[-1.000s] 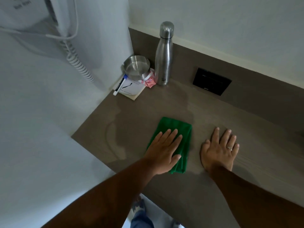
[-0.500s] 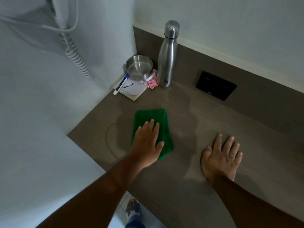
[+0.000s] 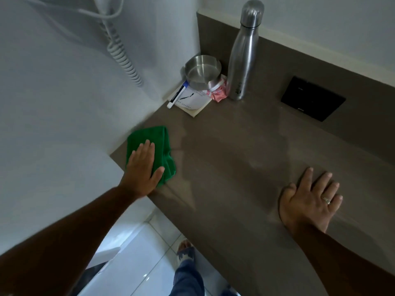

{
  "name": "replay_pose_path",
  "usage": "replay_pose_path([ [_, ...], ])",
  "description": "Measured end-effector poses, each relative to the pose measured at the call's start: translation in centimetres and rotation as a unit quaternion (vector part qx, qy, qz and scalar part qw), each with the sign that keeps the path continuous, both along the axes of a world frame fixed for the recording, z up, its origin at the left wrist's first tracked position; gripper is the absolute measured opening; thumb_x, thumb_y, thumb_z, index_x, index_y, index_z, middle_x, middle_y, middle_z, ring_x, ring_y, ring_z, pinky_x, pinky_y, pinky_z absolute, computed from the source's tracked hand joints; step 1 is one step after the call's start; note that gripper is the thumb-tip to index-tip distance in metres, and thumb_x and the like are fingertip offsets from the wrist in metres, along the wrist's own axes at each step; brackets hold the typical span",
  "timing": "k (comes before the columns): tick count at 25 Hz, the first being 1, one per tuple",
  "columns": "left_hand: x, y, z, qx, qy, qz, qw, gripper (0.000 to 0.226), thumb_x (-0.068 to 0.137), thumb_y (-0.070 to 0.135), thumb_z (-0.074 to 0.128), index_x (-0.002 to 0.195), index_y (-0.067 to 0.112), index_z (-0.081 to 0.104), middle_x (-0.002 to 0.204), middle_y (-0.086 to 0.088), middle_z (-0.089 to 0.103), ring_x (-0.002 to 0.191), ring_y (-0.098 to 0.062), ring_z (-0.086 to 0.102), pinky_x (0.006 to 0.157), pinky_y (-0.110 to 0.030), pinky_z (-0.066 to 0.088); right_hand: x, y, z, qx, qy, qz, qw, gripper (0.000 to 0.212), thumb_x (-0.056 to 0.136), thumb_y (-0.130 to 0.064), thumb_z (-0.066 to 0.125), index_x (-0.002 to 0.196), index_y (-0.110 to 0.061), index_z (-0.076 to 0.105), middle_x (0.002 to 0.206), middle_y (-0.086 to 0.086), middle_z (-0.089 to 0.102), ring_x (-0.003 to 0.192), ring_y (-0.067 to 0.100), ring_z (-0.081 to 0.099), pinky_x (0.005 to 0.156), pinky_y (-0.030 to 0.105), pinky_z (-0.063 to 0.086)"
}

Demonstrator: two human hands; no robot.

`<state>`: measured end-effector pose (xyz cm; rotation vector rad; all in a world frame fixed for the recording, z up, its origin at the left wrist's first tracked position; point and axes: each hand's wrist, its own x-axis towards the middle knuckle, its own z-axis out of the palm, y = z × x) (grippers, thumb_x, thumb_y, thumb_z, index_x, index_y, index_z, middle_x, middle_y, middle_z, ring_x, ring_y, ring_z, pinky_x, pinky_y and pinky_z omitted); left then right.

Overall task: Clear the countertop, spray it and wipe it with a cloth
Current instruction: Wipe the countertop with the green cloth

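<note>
A folded green cloth [image 3: 162,142] lies at the left end of the grey-brown countertop [image 3: 235,167], near its front corner against the white wall. My left hand [image 3: 142,167] presses flat on the cloth, fingers together and pointing away from me. My right hand [image 3: 310,197], wearing a ring, rests palm down on the bare countertop to the right, fingers spread, holding nothing. Faint damp streaks show on the surface between the two hands.
In the back left corner stand a steel bottle [image 3: 243,52], a small steel bowl [image 3: 202,70], a notepad [image 3: 192,101] with a marker [image 3: 177,95] and a pink packet [image 3: 220,92]. A black socket plate [image 3: 312,98] sits in the backsplash. A coiled white cord [image 3: 124,54] hangs on the left wall.
My left hand has slid the green cloth leftward across the countertop, from the middle to the left end by the wall. My right hand has stayed planted on the surface.
</note>
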<state>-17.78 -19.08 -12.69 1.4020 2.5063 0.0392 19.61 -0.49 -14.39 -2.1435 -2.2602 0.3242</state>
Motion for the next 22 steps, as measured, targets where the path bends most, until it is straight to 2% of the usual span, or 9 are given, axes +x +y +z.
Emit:
replay_pose_path([
  [3,2.2,-6.8,0.7,-0.038,-0.033,-0.098,0.994,0.081,0.095,0.058,0.023,0.157,0.008,0.005,0.165,-0.013,0.002,0.151,-0.026,-0.006,0.12,-0.048,0.004,0.0,-0.1,-0.1,-0.007,-0.002,-0.004,1.0,0.067,0.094,-0.04,0.032,0.153,-0.016,0.012,0.16,0.022,0.006,0.146,0.042,0.004,0.117,0.056,0.003],
  [6,-0.3,-4.8,1.0,-0.055,-0.007,-0.144,0.988,0.085,0.093,0.062,0.019,0.156,0.007,0.005,0.164,-0.015,0.002,0.151,-0.031,-0.002,0.12,-0.051,0.008,-0.1,0.1,0.0,-0.021,-0.017,-0.014,1.0,0.067,0.093,-0.043,0.026,0.154,-0.017,0.011,0.161,0.021,0.005,0.147,0.042,0.003,0.117,0.056,0.002],
  [9,-0.4,1.3,0.8,-0.044,0.03,-0.048,0.997,0.082,0.093,0.054,0.026,0.154,0.0,0.014,0.161,-0.025,0.014,0.148,-0.043,0.013,0.119,-0.058,0.015,-0.3,0.2,0.0,-0.03,-0.036,-0.013,0.999,0.068,0.092,-0.045,0.02,0.154,-0.02,0.005,0.162,0.019,0.003,0.147,0.041,0.001,0.118,0.055,0.001],
  [11,3.4,2.6,0.8,-0.014,0.049,-0.019,0.998,0.083,0.093,0.054,0.032,0.152,-0.002,0.018,0.159,-0.028,0.019,0.146,-0.045,0.02,0.118,-0.058,0.019,-0.3,0.1,0.0,-0.033,-0.036,-0.017,0.999,0.069,0.092,-0.045,0.017,0.154,-0.02,0.004,0.162,0.019,0.002,0.147,0.04,0.001,0.118,0.054,0.001],
  [14,15.4,-0.4,0.0,0.041,0.012,-0.133,0.99,0.091,0.088,0.062,0.039,0.154,0.003,0.018,0.161,-0.022,0.017,0.148,-0.039,0.019,0.121,-0.052,0.013,-0.1,0.0,0.1,-0.031,-0.032,-0.008,0.999,0.068,0.092,-0.045,0.017,0.154,-0.02,0.004,0.161,0.02,0.003,0.147,0.041,0.002,0.118,0.055,0.002],
  [17,24.4,-2.7,-1.3,0.057,-0.045,-0.294,0.953,0.088,0.089,0.062,0.043,0.156,0.009,0.019,0.165,-0.012,0.011,0.151,-0.03,0.013,0.12,-0.052,0.017,-0.1,-0.1,0.0,-0.029,-0.016,-0.003,0.999,0.067,0.093,-0.043,0.021,0.154,-0.019,0.007,0.161,0.021,0.004,0.147,0.041,0.002,0.118,0.055,0.001],
  [20,21.6,-1.1,-1.3,0.039,-0.014,-0.379,0.924,0.082,0.092,0.061,0.038,0.157,0.017,0.015,0.166,-0.005,0.009,0.152,-0.024,0.009,0.122,-0.045,0.012,0.1,0.1,-0.1,-0.024,-0.017,0.006,1.0,0.068,0.093,-0.044,0.02,0.154,-0.018,0.007,0.161,0.021,0.005,0.147,0.041,0.002,0.118,0.055,0.002],
  [22,17.4,0.3,-0.6,0.034,-0.008,-0.367,0.929,0.081,0.091,0.061,0.04,0.157,0.02,0.015,0.166,-0.003,0.011,0.152,-0.023,0.011,0.122,-0.045,0.014,0.2,0.0,0.0,-0.026,-0.024,0.005,0.999,0.068,0.093,-0.045,0.018,0.155,-0.019,0.006,0.161,0.02,0.004,0.147,0.04,0.002,0.118,0.055,0.003],
])
